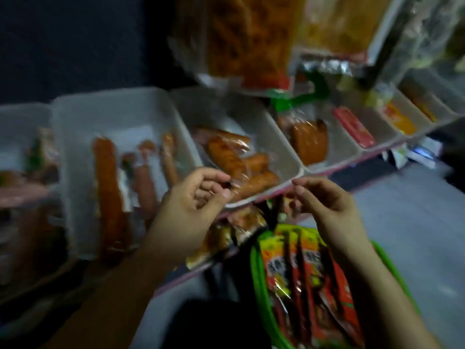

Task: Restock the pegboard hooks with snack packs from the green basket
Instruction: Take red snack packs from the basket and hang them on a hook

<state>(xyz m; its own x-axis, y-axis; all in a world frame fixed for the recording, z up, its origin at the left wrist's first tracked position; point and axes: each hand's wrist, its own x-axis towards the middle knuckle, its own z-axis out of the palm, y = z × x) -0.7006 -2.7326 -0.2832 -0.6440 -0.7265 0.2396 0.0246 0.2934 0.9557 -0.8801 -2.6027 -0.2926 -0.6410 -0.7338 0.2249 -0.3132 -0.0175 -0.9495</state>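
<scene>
Bare hands: left hand [193, 197] and right hand [324, 205], fingers loosely curled, grasping nothing visible, above green basket [256, 280]
Snack packs [304, 278]: red-yellow, stacked inside basket
Progress: basket full; hanging not started, judging by load
White trays [120, 117]: beyond basket, holding wrapped sausages [226, 152]
Hanging bags [241, 34]: above trays

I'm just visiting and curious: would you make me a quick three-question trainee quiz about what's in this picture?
1. True or false: the green basket still has snack packs in it.
2. Which holds sausages: A) the white tray above the left hand, B) the grey floor?
3. Is the right hand gripping a pack?

Key: 1 true. 2 A. 3 Not visibly; its fingers curl above the basket, and blur hides any thin film between them.
</scene>
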